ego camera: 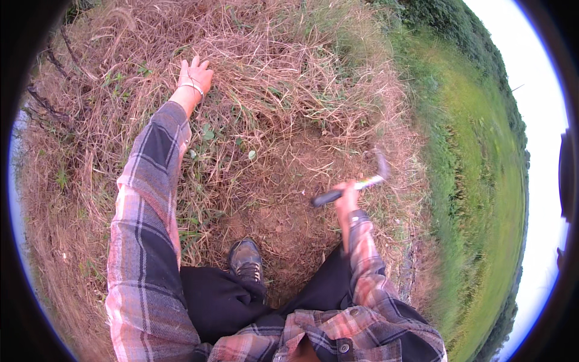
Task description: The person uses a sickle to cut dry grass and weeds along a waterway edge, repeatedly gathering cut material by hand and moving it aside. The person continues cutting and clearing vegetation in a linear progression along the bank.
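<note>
My left hand point(196, 77) reaches far forward with its fingers spread, resting on or just over a mat of dry grass point(271, 68). A thin band circles that wrist. In my right hand point(347, 197) is a sickle with a dark handle point(327, 198) and a curved metal blade point(381, 166). The blade points forward and is blurred, above the right side of a patch of bare soil point(289, 181). Between the soil and my left arm grow a few green leaves point(208, 132) among the dry stalks.
My shoe point(245, 260) stands on the soil near my dark trousers point(221, 298). Dark woody twigs point(52, 104) stick up at the far left. Green grass point(479, 181) fills the right side, with dense bushes point(448, 22) behind it.
</note>
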The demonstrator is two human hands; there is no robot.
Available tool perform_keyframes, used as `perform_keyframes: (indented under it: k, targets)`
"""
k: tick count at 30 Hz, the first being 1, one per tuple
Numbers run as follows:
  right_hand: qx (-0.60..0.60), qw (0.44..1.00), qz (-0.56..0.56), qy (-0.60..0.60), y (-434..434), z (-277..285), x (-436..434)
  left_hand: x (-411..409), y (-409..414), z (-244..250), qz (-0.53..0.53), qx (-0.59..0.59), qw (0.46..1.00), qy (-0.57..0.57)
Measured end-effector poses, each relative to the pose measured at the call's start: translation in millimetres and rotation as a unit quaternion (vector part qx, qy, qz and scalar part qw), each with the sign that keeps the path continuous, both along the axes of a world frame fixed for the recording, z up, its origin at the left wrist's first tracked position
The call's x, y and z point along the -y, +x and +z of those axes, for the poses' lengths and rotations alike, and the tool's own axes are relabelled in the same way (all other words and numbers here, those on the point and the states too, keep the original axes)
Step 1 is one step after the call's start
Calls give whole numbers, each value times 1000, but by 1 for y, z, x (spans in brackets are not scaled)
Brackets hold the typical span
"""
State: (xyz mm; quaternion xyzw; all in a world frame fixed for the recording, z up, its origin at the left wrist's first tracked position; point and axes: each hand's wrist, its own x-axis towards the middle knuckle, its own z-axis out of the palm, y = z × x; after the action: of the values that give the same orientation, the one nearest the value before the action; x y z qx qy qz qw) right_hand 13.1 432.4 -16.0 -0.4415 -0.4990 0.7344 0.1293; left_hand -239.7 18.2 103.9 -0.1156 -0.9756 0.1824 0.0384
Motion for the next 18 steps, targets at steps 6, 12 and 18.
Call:
perform_keyframes:
  k: [6, 12, 18]
  targets:
    - [101, 832, 447, -312, 78, 63, 167, 25, 4, -10, 43, -4, 999, -12]
    - [16, 979, 124, -162, 34, 40, 8, 91, 14, -5, 137, 7, 990, 22]
    - [-83, 968, 19, -238, -72, 16, 76, 85, 1, -2, 124, -24, 992, 21]
